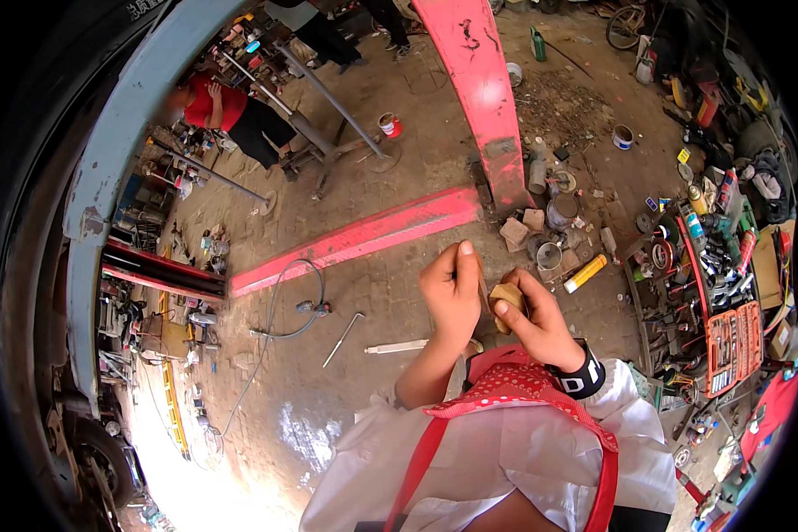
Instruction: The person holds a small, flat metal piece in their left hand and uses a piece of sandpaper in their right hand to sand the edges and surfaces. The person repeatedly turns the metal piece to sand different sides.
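Note:
My right hand [541, 324] grips a small tan, angular block [506, 295], with the thumb across its near side and the fingers behind it. Just to the left, my left hand [450, 293] is raised and closed, its thumb pressed against the curled fingers. Whatever it may pinch is hidden or too small to make out. A narrow gap separates the left hand from the block. Both hands are held above the red dotted apron [505, 381] on my front. On the floor beyond my left wrist lies a flat, pale metal bar [395, 347].
A red steel beam [355, 239] crosses the floor ahead and meets a red post [483, 97]. A cable [275, 284] and a thin rod [342, 340] lie to the left. Tools crowd a bench [696, 266] with an orange socket case [733, 348]. A person [239, 115] bends at far left.

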{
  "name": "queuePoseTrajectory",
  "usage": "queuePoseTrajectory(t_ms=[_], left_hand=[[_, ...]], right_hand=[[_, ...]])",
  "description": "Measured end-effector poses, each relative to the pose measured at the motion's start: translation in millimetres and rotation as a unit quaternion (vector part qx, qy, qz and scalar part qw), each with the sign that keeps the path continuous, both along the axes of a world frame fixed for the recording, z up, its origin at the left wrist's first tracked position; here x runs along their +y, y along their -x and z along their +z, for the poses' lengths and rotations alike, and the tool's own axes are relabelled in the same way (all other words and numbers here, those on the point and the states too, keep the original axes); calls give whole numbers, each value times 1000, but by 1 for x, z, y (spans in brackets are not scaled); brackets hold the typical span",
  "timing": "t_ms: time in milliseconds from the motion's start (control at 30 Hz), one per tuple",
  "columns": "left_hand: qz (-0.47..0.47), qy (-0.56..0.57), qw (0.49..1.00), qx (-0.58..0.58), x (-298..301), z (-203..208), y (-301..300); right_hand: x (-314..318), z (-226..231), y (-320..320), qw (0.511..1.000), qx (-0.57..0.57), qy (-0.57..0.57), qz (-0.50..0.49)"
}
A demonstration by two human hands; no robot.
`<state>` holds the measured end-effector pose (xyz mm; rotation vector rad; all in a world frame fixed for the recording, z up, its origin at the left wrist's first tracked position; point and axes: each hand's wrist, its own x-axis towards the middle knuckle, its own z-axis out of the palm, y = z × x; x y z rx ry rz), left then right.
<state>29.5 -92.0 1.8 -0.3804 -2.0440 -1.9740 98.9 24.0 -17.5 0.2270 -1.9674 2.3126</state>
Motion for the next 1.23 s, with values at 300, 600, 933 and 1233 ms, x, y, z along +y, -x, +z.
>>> queuePoseTrajectory(t_ms=[300, 600, 933, 1233], left_hand=[[9, 16, 1000, 16, 1, -4, -3], [36, -87, 995, -22, 3, -1, -5], [57, -59, 997, 8, 7, -3, -5], [47, -45, 997, 30, 16, -1, 1]], right_hand=[[-1, 0, -3, 999, -43, -20, -19], [-17, 6, -5, 996, -23, 80, -30], [-4, 2, -4, 999, 9, 51, 12], [3, -3, 0, 1000, 12, 25, 4]])
